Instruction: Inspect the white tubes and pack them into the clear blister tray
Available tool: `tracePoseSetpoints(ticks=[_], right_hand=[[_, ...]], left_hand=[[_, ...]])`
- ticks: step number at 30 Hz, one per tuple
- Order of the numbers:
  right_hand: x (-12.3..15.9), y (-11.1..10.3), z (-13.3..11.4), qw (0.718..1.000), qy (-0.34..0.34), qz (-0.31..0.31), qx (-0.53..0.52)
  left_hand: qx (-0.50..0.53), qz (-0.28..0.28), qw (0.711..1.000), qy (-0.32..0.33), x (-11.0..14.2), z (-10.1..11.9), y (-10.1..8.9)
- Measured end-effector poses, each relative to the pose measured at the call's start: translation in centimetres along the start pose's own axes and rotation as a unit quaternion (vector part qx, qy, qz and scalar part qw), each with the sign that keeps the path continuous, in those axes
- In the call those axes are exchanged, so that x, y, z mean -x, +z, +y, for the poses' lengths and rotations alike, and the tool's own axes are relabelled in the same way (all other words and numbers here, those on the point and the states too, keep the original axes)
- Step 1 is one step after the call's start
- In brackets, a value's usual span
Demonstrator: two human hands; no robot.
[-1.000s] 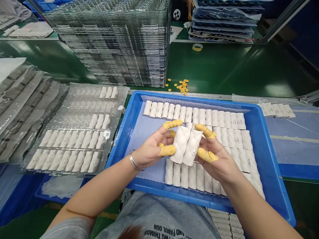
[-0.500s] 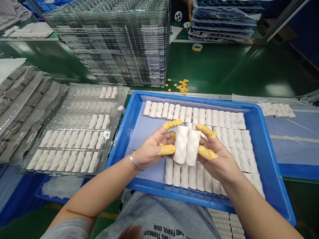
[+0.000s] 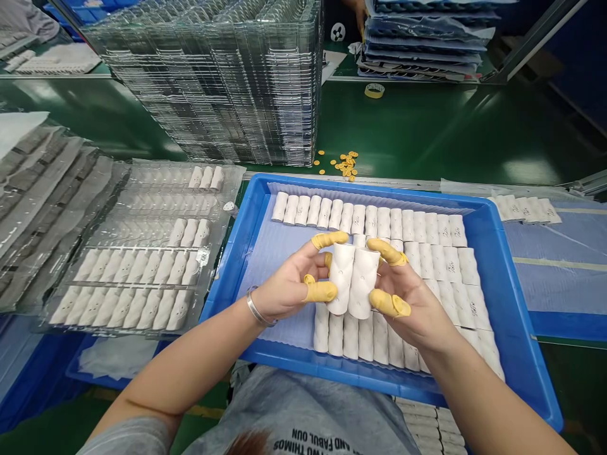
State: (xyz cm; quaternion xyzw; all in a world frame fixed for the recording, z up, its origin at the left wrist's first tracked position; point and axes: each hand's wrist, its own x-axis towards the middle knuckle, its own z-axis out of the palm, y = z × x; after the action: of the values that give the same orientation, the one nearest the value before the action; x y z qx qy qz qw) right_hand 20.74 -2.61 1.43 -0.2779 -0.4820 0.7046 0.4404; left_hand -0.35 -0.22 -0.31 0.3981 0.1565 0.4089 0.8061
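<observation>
Head view: two white embossed cylinders are held upright, side by side, between the yellow-cotted fingertips of the left hand and right hand. Rows of like cylinders are laid in a blue plastic tray below the fingers; more sit in a clear blister tray left of them.

Head-worn view, close above — facing forward, down

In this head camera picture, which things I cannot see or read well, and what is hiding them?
Head view:
- Rows in the blue tray: partly hidden by the left hand, right hand and two white ribbed pieces.
- Printed marks on the tray's pieces: too small to read.
- Small yellow discs: too small to identify.
- Co-worker's hand: cut off by the top edge.
</observation>
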Motion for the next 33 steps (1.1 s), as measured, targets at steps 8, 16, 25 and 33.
tracePoseSetpoints(ticks=[8,16,25,33], right_hand=[[0.13,-0.05,-0.62,0.998,0.033,0.03,-0.045],[0.04,0.24,-0.79,0.998,0.034,0.048,-0.024],[0.01,0.25,-0.66,0.998,0.036,0.037,-0.036],[-0.01,0.18,-0.62,0.998,0.037,0.032,-0.03]], left_hand=[[0.024,0.028,0.999,-0.032,0.14,0.48,-0.06],[0.005,0.027,1.0,0.006,0.06,0.28,-0.03],[0.014,0.025,0.999,-0.016,0.07,0.11,-0.12],[0.004,0.03,1.0,-0.005,-0.01,0.29,0.06]])
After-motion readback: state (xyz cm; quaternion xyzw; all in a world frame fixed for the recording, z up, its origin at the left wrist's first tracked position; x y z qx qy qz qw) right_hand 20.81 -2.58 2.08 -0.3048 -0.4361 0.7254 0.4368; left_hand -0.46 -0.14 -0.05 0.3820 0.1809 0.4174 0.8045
